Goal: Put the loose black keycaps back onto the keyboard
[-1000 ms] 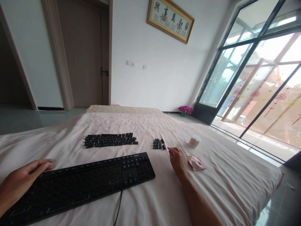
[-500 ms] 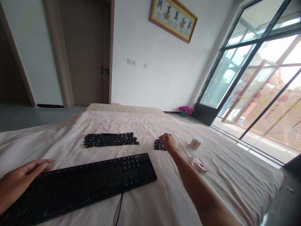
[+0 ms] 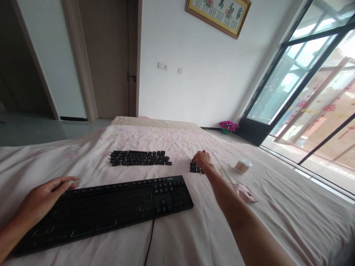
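Observation:
A black keyboard [image 3: 116, 210] lies on the pink bedsheet [image 3: 177, 144] close to me, most of its keycaps off. My left hand [image 3: 47, 197] rests flat on its far left corner, fingers stretched out. Beyond it sits a long row of loose black keycaps [image 3: 138, 158]. My right hand [image 3: 203, 160] reaches out to a small cluster of keycaps [image 3: 194, 168] and its curled fingers are on them; whether they hold one is hidden.
A round tub of cotton swabs [image 3: 242, 166] stands to the right of the small cluster, with a crumpled pink cloth [image 3: 245, 192] nearer me. The keyboard's cable [image 3: 149, 240] runs toward me. Glass doors are at right; a pot of flowers [image 3: 227, 126] stands by the wall.
My right hand has gone forward from beside the pink cloth to the small keycap cluster and now rests on it. The view has tipped downward. My left hand has stayed on the keyboard.

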The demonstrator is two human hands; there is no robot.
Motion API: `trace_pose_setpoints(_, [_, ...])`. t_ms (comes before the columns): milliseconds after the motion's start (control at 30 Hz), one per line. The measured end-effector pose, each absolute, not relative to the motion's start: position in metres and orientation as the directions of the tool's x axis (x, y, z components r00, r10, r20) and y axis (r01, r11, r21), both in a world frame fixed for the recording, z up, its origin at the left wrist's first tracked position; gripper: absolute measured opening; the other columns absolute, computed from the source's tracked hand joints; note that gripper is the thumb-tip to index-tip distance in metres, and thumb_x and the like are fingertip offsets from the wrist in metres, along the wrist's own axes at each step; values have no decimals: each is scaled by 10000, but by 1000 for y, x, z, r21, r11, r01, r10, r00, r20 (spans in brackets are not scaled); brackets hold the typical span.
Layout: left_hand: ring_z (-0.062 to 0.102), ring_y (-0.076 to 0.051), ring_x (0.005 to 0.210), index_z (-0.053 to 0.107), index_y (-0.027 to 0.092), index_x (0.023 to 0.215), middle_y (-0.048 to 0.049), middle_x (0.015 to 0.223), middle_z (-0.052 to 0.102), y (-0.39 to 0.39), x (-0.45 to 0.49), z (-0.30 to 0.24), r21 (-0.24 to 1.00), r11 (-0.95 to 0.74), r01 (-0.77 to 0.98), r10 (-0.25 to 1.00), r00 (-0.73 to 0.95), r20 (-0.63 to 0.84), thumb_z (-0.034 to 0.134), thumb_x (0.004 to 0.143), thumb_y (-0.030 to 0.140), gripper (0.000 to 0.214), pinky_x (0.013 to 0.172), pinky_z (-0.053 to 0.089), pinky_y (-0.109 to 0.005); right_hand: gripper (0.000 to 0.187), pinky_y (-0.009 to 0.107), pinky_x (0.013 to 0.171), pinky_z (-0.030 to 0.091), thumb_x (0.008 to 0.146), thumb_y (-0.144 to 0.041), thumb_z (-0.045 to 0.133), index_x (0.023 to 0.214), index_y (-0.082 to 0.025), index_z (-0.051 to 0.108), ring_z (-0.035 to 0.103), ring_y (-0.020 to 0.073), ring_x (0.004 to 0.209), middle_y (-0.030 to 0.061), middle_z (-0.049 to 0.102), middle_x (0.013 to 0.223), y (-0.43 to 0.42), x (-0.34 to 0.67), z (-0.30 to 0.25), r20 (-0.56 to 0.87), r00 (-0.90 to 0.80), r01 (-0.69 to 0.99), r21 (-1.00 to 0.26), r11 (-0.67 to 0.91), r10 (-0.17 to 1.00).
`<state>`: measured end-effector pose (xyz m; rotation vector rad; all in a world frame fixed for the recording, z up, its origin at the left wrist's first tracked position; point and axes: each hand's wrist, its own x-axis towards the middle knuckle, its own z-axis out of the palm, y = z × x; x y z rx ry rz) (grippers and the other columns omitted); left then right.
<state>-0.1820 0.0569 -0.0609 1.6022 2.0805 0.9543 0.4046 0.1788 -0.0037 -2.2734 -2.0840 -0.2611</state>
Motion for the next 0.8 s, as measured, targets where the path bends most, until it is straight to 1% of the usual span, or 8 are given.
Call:
trace_pose_setpoints(67, [686, -203, 934, 636, 284, 1081, 27, 969, 749, 55, -181, -56, 752, 188, 631, 956, -292, 6, 470, 798, 591, 449, 655, 524, -218, 142, 319, 817, 276, 760, -295, 685, 867, -253, 768, 481, 236, 1011, 74, 691, 990, 181, 404, -5, 144, 63, 992, 96, -77, 988])
trace_pose_setpoints(133, [667, -206, 986, 631, 275, 1085, 19, 987, 743, 55, -180, -52, 775, 194, 601, 958, -286, -18, 501, 784, 582, 449, 684, 513, -212, 143, 327, 826, 267, 764, -279, 676, 870, -245, 767, 482, 237, 1005, 76, 693, 974, 182, 403, -5, 139, 45, 992, 112, -61, 989])
trace_pose_setpoints(367, [649, -206, 992, 625, 253, 1108, -2, 981, 740, 57, -185, -53, 772, 165, 613, 965, -264, 4, 507, 789, 567, 462, 819, 454, -234, 110, 349, 845, 268, 770, -229, 658, 793, -196, 761, 481, 249, 1006, 99, 698, 913, 174, 390, 4, 194, -27, 992, 127, 2, 981])
trace_pose_setpoints(500, [642, -208, 979, 628, 243, 1106, -9, 1000, 734, 57, -186, -54, 756, 136, 640, 969, -246, 34, 502, 796, 551, 455, 873, 420, -257, 189, 344, 879, 285, 856, -294, 583, 962, -273, 739, 466, 226, 1048, 39, 684, 1051, 147, 372, 15, 278, -76, 995, 83, 55, 958])
trace_pose_setpoints(533, [639, -207, 984, 630, 243, 1103, -8, 1004, 733, 57, -185, -53, 754, 134, 644, 969, -245, 37, 503, 795, 549, 452, 873, 416, -257, 205, 337, 881, 297, 878, -322, 561, 1001, -301, 724, 466, 216, 1052, 15, 675, 1085, 136, 365, 17, 303, -98, 995, 64, 82, 948])
trace_pose_setpoints(633, [635, -206, 974, 635, 244, 1096, -4, 997, 731, 56, -183, -51, 741, 146, 655, 965, -259, 38, 498, 795, 542, 445, 853, 415, -256, 187, 317, 855, 346, 885, -352, 575, 985, -298, 722, 502, 198, 974, 0, 685, 1045, 94, 344, 17, 424, -236, 949, -92, 301, 874])
trace_pose_setpoints(700, [637, -203, 954, 638, 241, 1090, -3, 983, 731, 55, -182, -50, 739, 146, 658, 964, -262, 42, 496, 795, 533, 439, 839, 417, -253, 176, 321, 839, 362, 889, -356, 580, 973, -302, 724, 517, 195, 933, 0, 692, 987, 64, 331, 14, 448, -300, 912, -124, 391, 842])
trace_pose_setpoints(800, [638, -197, 942, 641, 245, 1087, 2, 977, 731, 54, -181, -49, 746, 146, 649, 963, -266, 43, 498, 795, 518, 424, 827, 418, -248, 173, 328, 812, 378, 892, -348, 581, 973, -303, 727, 524, 195, 892, 12, 689, 933, 30, 318, 10, 426, -353, 888, -128, 441, 833])
